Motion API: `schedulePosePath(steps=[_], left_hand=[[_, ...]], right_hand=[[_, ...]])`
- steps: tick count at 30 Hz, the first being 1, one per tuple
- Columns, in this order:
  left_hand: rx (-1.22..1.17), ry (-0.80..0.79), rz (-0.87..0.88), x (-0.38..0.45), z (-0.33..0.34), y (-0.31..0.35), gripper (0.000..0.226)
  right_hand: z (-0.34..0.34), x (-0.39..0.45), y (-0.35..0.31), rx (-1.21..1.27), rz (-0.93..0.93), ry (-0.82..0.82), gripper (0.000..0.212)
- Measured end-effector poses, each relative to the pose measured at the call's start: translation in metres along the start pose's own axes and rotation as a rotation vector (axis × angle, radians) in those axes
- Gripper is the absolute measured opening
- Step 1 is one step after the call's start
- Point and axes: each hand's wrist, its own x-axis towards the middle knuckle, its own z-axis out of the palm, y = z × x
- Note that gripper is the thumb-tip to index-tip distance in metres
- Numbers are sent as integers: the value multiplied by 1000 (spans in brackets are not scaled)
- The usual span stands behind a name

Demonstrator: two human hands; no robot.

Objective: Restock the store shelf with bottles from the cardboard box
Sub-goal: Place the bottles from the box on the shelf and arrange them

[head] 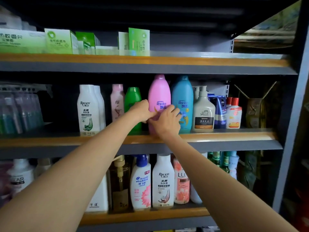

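Standing as a tall grey metal shelf unit with three orange-edged shelves showing: top shelf, middle shelf, bottom shelf.

Lining the left half of the top shelf: green and white boxes, upright.

Reaching in from below across the bottom shelf: two bare forearms, meeting at the middle shelf.

Standing upright on the middle shelf, near its front edge: a large pink bottle, between a green bottle on its left and a large blue bottle just beside it on its right. Gripping the pink bottle's left side: left hand, fingers curled round it. Pressing on the pink bottle's lower front and right side: right hand, fingers bent over the label and reaching the gap against the blue bottle.

Sitting further right on the same shelf: a beige pump bottle, dark blue packs, and a small white bottle with a red cap. Sitting further left: a white Raclen bottle and a pale pink bottle.

Crowding the bottom shelf: a white Head & Shoulders bottle, another white Raclen bottle, an amber pump bottle.
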Motion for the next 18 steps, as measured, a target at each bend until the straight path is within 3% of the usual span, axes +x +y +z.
schedulePosePath(steps=[2, 5, 7, 9, 12, 18], left_hand=[[93, 32, -2, -2, 0, -1, 17], [209, 236, 16, -10, 5, -5, 30], [169, 395, 96, -33, 19, -8, 34], [68, 479, 289, -62, 42, -10, 34], [-42, 346, 526, -104, 95, -21, 35], [10, -223, 460, -174, 235, -66, 42]], right_hand=[[1, -2, 2, 2, -8, 9, 77], [-3, -6, 8, 41, -77, 73, 72], [-10, -17, 19, 143, -232, 178, 62], [-18, -39, 40, 235, -430, 276, 49], [-25, -84, 92, 191, -533, 238, 34], [-7, -182, 255, -145, -458, -186, 27]])
